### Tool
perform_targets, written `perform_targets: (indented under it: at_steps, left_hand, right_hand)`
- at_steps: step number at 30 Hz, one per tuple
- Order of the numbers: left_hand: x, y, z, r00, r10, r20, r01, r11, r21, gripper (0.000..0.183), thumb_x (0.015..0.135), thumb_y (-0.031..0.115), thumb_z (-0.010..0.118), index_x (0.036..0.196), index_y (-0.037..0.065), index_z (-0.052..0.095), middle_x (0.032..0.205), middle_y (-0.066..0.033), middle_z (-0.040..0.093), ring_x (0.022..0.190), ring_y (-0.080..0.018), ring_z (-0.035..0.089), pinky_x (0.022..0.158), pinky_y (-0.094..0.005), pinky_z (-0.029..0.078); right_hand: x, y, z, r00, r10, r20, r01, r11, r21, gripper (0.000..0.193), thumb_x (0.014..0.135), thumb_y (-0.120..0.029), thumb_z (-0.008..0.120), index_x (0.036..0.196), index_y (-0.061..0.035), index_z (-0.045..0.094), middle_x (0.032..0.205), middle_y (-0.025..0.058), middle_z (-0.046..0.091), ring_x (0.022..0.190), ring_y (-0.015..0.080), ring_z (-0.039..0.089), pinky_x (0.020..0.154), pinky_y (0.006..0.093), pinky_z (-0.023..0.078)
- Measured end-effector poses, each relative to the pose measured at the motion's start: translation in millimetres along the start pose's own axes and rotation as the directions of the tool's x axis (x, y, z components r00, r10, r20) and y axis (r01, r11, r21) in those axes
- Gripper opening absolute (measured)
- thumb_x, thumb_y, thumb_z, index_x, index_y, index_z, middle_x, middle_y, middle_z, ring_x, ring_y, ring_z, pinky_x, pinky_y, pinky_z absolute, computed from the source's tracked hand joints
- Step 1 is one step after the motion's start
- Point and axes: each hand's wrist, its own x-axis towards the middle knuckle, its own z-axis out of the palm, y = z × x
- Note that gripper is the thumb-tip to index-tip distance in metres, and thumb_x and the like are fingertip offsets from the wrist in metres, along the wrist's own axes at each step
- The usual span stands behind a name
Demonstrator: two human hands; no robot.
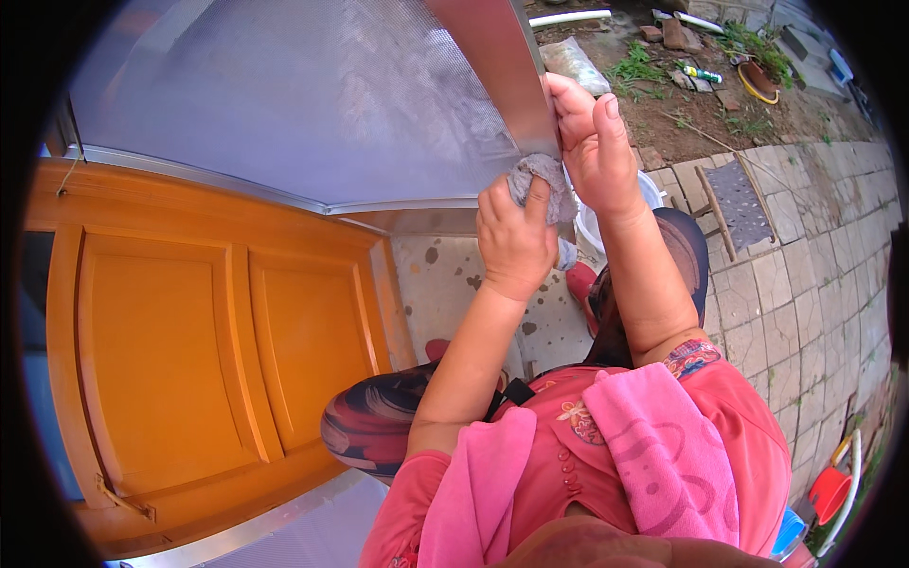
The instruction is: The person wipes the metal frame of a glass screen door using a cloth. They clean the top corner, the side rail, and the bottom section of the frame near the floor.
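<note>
A metal-framed mesh screen door (312,104) stretches in front of me, with a shiny brownish metal edge strip (497,71) on its right side. My left hand (514,237) is closed around a grey cleaning cloth (542,186) and presses it to the frame's lower right corner. Just above and to the right, my right hand (601,151) rests against the outer edge of the frame, its thumb raised and apart. Its fingertips are partly hidden at that edge.
An orange wooden door (170,341) stands at the left. Behind my right forearm is a white bucket (589,227). A small folding stool (739,204) stands on the paving (814,284). Farther off lie a pale sack (576,64) and bricks (677,34); a red dustpan (829,494) is at lower right.
</note>
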Motion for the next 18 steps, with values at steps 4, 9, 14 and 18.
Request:
perform_targets:
  at_steps: [4,9,14,18]
  left_hand:
    - [42,6,-30,0.972,0.052,-0.231,-0.046,0.998,0.031,0.077,0.064,0.005,0.071,0.138,0.013,0.051,0.120,-0.0249,0.046,0.104,-0.0433,0.049,0.089,-0.0505,0.045]
    - [65,10,-38,0.923,0.031,-0.384,-0.028,1.000,0.014,0.068,0.066,0.008,0.071,0.131,0.020,0.056,0.117,-0.0190,0.048,0.097,-0.0386,0.051,0.081,-0.0465,0.046]
    - [-7,-13,36,0.982,-0.015,-0.189,0.010,1.000,-0.028,0.065,0.067,0.008,0.070,0.129,0.018,0.056,0.116,-0.0199,0.048,0.097,-0.0390,0.051,0.081,-0.0474,0.047]
    - [-21,-21,48,0.984,-0.080,-0.161,0.071,0.996,-0.061,0.064,0.067,0.007,0.069,0.129,0.017,0.056,0.113,-0.0197,0.049,0.096,-0.0392,0.051,0.081,-0.0471,0.047]
  right_hand:
    - [0,-3,3,0.997,-0.021,0.080,0.020,1.000,0.004,0.076,0.103,-0.060,0.024,0.137,0.0049,0.046,0.129,0.0152,0.059,0.123,0.0210,0.052,0.108,0.0333,0.037]
    - [-2,-6,7,1.000,-0.019,0.012,0.019,0.999,-0.035,0.083,0.101,-0.064,0.022,0.139,0.0081,0.041,0.134,0.0176,0.056,0.126,0.0245,0.052,0.109,0.0360,0.036]
    - [2,-3,2,1.000,0.003,-0.008,-0.004,0.996,-0.089,0.087,0.098,-0.068,0.027,0.144,0.0059,0.039,0.143,0.0205,0.051,0.135,0.0295,0.046,0.115,0.0426,0.031]
    - [3,0,-7,1.000,0.015,-0.019,-0.016,0.998,-0.055,0.085,0.099,-0.066,0.028,0.145,0.0052,0.037,0.144,0.0209,0.050,0.135,0.0308,0.046,0.115,0.0436,0.031]
